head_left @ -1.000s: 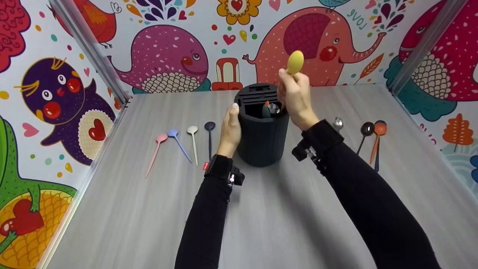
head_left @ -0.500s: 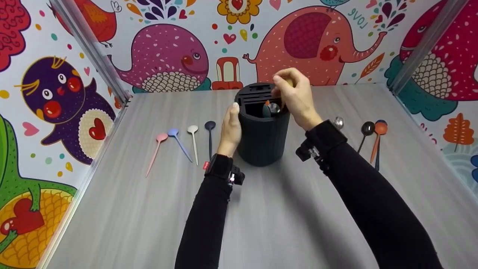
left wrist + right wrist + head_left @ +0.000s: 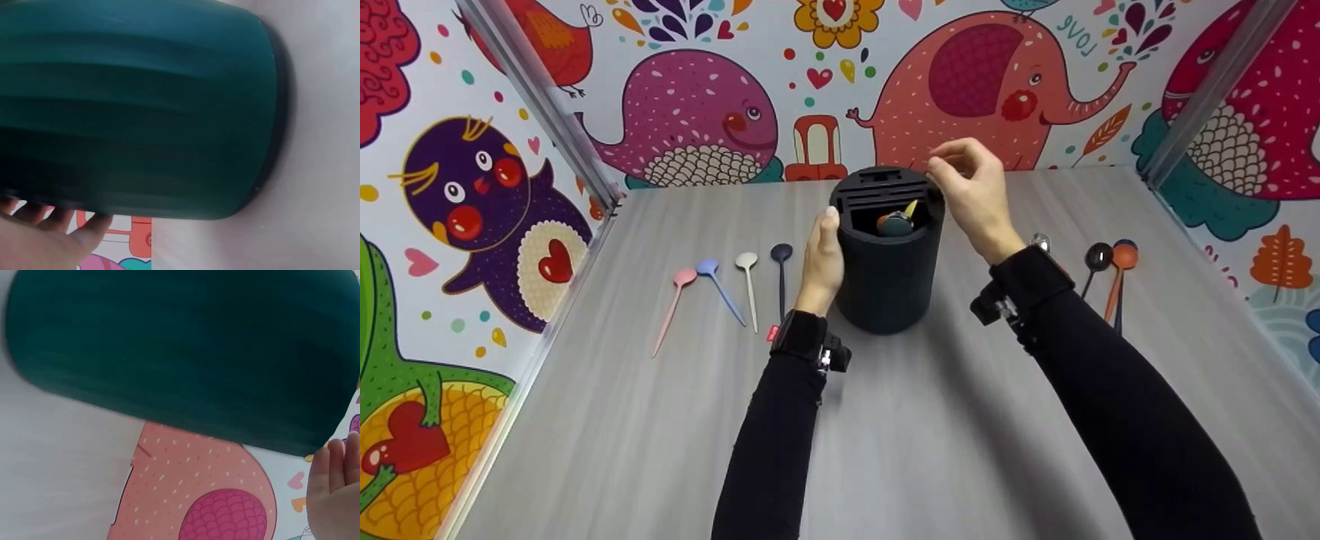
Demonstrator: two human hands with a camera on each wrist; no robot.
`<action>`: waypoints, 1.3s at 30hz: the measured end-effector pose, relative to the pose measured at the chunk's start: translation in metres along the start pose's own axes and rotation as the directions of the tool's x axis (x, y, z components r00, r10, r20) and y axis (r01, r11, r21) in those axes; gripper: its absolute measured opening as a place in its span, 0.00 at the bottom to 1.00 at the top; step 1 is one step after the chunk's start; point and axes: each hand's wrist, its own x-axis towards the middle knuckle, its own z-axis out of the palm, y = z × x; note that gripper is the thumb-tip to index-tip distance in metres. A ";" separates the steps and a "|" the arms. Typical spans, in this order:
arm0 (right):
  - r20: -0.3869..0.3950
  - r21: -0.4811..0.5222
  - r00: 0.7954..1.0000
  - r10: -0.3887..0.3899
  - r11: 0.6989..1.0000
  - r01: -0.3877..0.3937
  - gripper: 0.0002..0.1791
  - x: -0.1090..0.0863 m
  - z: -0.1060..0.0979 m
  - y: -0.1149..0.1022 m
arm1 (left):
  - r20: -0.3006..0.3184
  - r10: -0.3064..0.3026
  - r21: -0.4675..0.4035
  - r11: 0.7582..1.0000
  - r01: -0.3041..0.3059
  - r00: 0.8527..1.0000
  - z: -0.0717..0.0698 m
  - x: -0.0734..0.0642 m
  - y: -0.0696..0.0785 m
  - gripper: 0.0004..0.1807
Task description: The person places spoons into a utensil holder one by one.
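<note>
A dark green ribbed utensil holder (image 3: 887, 289) stands upright on the table, with a slotted black top. My left hand (image 3: 823, 262) holds its left side; in the left wrist view the fingers (image 3: 97, 226) lie along the wall. In the opening sit several utensils, among them a dark green head (image 3: 895, 224) and a yellow spoon (image 3: 911, 208); their lower parts are hidden. Just right of the rim, my right hand (image 3: 979, 191) is raised with nothing in it, fingers loosely bent. The right wrist view shows its fingers (image 3: 336, 464) beside the holder.
Left of the holder lie a pink spoon (image 3: 684, 277), a blue spoon (image 3: 707, 267), a white spoon (image 3: 746, 260) and a dark navy spoon (image 3: 781, 253). To the right are a silver spoon (image 3: 1041, 241), a black spoon (image 3: 1098, 257) and an orange spoon (image 3: 1124, 256). Patterned walls enclose the table.
The yellow spoon, held upright above the rim by my right hand, has gone down into the holder and been let go. My right hand has drawn off rightward; the left has stayed put.
</note>
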 end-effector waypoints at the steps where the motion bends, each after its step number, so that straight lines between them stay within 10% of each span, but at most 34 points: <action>1: -0.013 -0.023 1.000 0.003 1.000 -0.003 0.07 0.000 -0.002 0.002 | -0.001 -0.001 -0.001 1.000 0.001 1.000 0.000 0.000 0.000 0.35; 23: -0.137 -0.264 0.989 0.058 0.960 -0.093 0.11 -0.006 -0.063 0.043 | -0.014 0.025 0.007 1.000 -0.025 1.000 0.000 -0.001 -0.001 0.34; 39: -0.082 -0.660 0.943 0.323 0.691 -0.294 0.24 -0.025 -0.122 0.087 | -0.023 0.023 0.005 1.000 -0.023 0.999 0.001 0.000 0.000 0.33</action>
